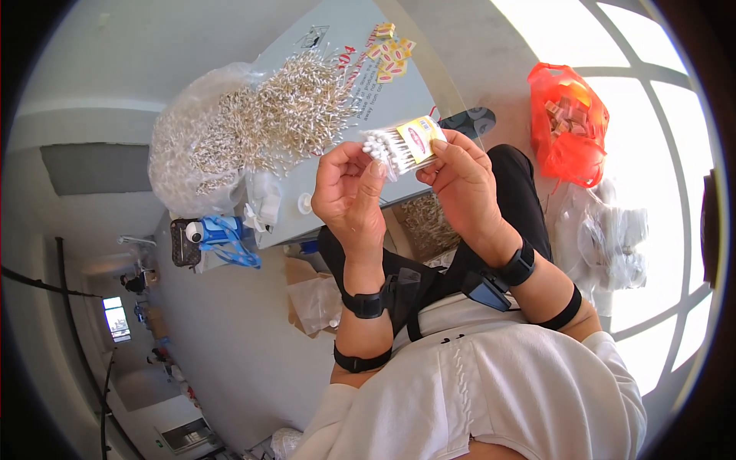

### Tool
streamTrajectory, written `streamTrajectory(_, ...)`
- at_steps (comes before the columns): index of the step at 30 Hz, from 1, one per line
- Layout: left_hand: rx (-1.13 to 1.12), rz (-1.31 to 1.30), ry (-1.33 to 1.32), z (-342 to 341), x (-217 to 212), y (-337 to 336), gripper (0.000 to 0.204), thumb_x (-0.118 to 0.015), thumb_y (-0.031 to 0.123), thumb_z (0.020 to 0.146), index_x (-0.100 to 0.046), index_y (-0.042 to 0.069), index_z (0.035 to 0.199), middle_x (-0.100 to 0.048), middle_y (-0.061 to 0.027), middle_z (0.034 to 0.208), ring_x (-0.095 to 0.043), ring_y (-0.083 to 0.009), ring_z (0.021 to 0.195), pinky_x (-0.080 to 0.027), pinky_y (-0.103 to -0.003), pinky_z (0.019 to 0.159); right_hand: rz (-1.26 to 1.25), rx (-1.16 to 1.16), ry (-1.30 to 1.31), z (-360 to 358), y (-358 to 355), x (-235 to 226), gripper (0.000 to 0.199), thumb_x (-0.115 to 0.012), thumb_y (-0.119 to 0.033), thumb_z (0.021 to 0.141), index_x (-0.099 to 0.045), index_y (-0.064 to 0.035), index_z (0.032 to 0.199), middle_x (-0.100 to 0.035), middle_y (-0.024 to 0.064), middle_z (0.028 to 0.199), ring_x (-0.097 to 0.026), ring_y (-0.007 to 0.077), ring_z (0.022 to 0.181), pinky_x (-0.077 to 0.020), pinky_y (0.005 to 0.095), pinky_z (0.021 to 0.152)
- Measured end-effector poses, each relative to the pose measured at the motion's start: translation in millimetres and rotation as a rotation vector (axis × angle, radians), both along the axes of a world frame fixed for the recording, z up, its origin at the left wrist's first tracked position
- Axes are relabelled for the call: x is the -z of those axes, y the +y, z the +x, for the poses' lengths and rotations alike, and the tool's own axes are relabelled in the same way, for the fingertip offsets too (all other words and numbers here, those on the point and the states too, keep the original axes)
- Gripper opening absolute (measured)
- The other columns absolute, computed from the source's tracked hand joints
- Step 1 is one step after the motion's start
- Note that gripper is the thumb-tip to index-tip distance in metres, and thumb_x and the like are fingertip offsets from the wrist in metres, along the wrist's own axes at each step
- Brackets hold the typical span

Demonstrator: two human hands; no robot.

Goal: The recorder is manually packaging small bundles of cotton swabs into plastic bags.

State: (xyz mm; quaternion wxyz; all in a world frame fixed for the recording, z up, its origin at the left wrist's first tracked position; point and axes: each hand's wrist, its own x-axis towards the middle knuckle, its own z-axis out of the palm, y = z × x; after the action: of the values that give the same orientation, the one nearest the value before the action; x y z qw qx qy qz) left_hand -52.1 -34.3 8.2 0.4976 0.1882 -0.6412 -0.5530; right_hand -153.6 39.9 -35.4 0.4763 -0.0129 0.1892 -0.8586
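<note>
Between my two hands is a clear bag of cotton swabs (391,154) with a yellow and white label card (418,138) at its right end. My left hand (351,192) pinches the bag's left end near the white tips, thumb in front. The right hand (465,176) grips the labelled end, its thumb lying over the card. A big loose heap of cotton swabs (299,103) covers the table beyond my left hand, spilling out of a large clear plastic bag (172,153). Several small yellow label cards (391,57) lie at the table's far side.
A red plastic bag (567,146) with small packets stands on the floor at right, above clear plastic bags (613,238). Blue straps and a white round device (218,231) sit at the table's left corner. Below the table are a box of swabs (429,222) and a lined carton (314,299).
</note>
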Motion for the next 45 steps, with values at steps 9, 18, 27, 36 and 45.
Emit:
streamTrajectory(9,-0.149,-0.369,-0.157,-11.6,-11.2,10.5,0.030,-0.073,0.006,0.075,-0.059,0.000,0.101,-0.053,-0.0066,0.095,-0.051,-0.0123,0.079,-0.044,-0.024,0.064,-0.056,-0.204,-0.205,-0.3,-4.9,11.9,0.015,-0.060,-0.019,0.089,-0.059,-0.0052,0.095,-0.064,0.0032,0.085,-0.057,0.0085,0.071,-0.0479,0.0251,0.069)
streamTrajectory(18,-0.142,-0.445,-0.297,-16.7,-9.7,18.1,0.026,-0.073,0.000,0.077,-0.058,-0.003,0.098,-0.055,-0.0067,0.100,-0.053,-0.0101,0.081,-0.046,-0.022,0.065,-0.164,-0.290,-0.297,1.9,-2.2,9.9,0.036,-0.061,-0.026,0.088,-0.054,-0.0059,0.116,-0.061,0.0057,0.111,-0.058,0.0163,0.100,-0.0458,0.0316,0.086)
streamTrajectory(27,-0.150,-0.412,-0.224,-21.2,-8.5,20.3,0.025,-0.075,0.003,0.074,-0.059,-0.001,0.093,-0.058,-0.0060,0.092,-0.054,-0.0114,0.074,-0.046,-0.023,0.064,-0.246,-0.374,-0.349,0.7,-4.6,16.8,0.042,-0.062,-0.024,0.087,-0.050,-0.0023,0.121,-0.058,0.0107,0.118,-0.057,0.0224,0.109,-0.0436,0.0383,0.098)
streamTrajectory(36,-0.152,-0.394,-0.199,-21.6,-10.3,24.6,0.028,-0.078,0.004,0.070,-0.060,0.002,0.091,-0.061,-0.0072,0.087,-0.056,-0.0142,0.069,-0.047,-0.025,0.062,-0.407,-0.376,-0.432,1.3,-1.0,18.1,0.046,-0.066,-0.024,0.085,-0.049,-0.0031,0.123,-0.057,0.0110,0.119,-0.055,0.0236,0.112,-0.0417,0.0398,0.101)
streamTrajectory(45,-0.181,-0.403,-0.235,-18.1,-6.9,24.2,0.029,-0.079,0.005,0.070,-0.060,0.002,0.091,-0.060,-0.0076,0.087,-0.057,-0.0157,0.074,-0.047,-0.026,0.064,-0.342,-0.362,-0.417,3.1,-0.6,18.3,0.046,-0.067,-0.021,0.085,-0.049,-0.0033,0.123,-0.057,0.0105,0.118,-0.054,0.0234,0.111,-0.0407,0.0393,0.101)
